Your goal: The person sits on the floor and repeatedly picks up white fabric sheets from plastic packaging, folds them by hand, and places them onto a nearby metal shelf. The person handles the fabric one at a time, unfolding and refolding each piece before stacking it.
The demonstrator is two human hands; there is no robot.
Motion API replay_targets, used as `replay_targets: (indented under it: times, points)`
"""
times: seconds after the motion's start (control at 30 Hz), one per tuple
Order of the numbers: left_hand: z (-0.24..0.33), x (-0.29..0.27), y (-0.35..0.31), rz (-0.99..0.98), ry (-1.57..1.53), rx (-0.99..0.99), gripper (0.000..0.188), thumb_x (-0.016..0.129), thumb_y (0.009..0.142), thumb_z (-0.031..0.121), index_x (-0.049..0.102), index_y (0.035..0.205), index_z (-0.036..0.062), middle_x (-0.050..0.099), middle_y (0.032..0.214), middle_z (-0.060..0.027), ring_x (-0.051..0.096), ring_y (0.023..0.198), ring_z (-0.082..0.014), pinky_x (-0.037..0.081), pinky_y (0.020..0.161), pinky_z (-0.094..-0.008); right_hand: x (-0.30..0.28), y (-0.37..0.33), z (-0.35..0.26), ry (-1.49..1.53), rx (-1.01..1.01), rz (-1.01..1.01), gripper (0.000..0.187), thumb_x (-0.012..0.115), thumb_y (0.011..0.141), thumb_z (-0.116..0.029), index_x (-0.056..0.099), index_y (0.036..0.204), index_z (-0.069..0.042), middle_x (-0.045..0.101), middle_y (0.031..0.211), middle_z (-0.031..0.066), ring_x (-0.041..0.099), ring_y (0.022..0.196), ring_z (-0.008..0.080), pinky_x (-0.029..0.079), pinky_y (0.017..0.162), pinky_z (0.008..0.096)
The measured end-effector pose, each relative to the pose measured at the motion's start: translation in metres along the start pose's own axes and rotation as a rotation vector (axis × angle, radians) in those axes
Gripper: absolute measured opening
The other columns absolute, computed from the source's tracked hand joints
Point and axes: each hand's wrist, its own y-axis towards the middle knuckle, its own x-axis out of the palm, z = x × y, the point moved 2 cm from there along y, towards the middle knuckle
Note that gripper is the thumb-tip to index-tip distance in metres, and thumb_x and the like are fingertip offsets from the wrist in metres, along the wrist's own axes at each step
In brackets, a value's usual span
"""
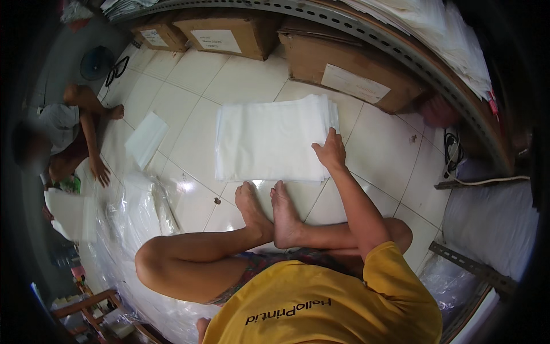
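Note:
A stack of thin white sheets [269, 140], plastic or cloth, lies on the tiled floor just beyond my bare feet. Its layers are slightly fanned along the right side. My right hand [331, 150] is at that right edge, thumb over the top sheet and fingers curled at the rim, holding the edge. How many layers it has cannot be made out. Only a small patch of skin, seemingly my left hand [201, 327], shows at the lower edge beside my yellow shirt; its fingers are hidden.
Cardboard boxes [349, 66] stand along the far side under a metal shelf [366, 37]. Clear plastic wrapping [140, 206] spreads to my left, near a separate white sheet [146, 139]. Another person [63, 126] sits at the far left, one hand near the floor. White bundles [487, 215] are at right.

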Motion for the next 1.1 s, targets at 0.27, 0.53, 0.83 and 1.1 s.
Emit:
replay_targets:
  times: [0.27,0.53,0.83,1.1]
  points:
    - [0.087,0.122,0.107,-0.053,0.071,0.445,0.068,0.066,0.078,0.027,0.033,0.128,-0.0038,0.042,0.117,-0.0185,0.040,0.113,-0.0342,0.029,0.102,-0.0443,0.016,-0.008,-0.005,-0.041,0.019,-0.041,0.050,0.073,0.079,-0.020,0.046,0.116,-0.001,0.062,0.110,0.0217,0.060,0.103,0.0385,0.052,0.084,0.0477]
    - [0.089,0.101,0.094,-0.135,0.064,0.693,0.117,0.081,0.063,0.037,0.011,0.141,-0.0143,0.027,0.138,-0.0313,0.026,0.129,-0.0467,0.019,0.110,-0.0523,0.037,-0.011,-0.023,-0.015,-0.191,-0.016,0.032,0.071,0.078,-0.016,0.055,0.101,0.001,0.051,0.129,0.0255,0.051,0.116,0.0385,0.047,0.094,0.0438]
    - [0.055,0.092,0.099,-0.148,-0.059,0.492,0.085,0.065,0.082,0.026,0.017,0.143,-0.0105,0.027,0.144,-0.0272,0.023,0.136,-0.0417,0.017,0.114,-0.0472,0.042,-0.016,-0.039,-0.291,-0.147,0.076,0.032,0.060,0.078,-0.009,0.061,0.106,0.006,0.045,0.138,0.0278,0.042,0.129,0.0405,0.046,0.097,0.0474]
    - [0.094,-0.120,0.120,-1.036,-0.138,0.108,0.044,0.051,0.098,0.018,0.040,0.138,0.0036,0.048,0.134,-0.0163,0.046,0.126,-0.0269,0.038,0.107,-0.0361,0.037,0.031,-0.029,0.255,0.240,-0.291,0.052,0.073,0.077,-0.025,0.059,0.112,0.011,0.065,0.109,0.0244,0.064,0.102,0.0387,0.053,0.086,0.0443]
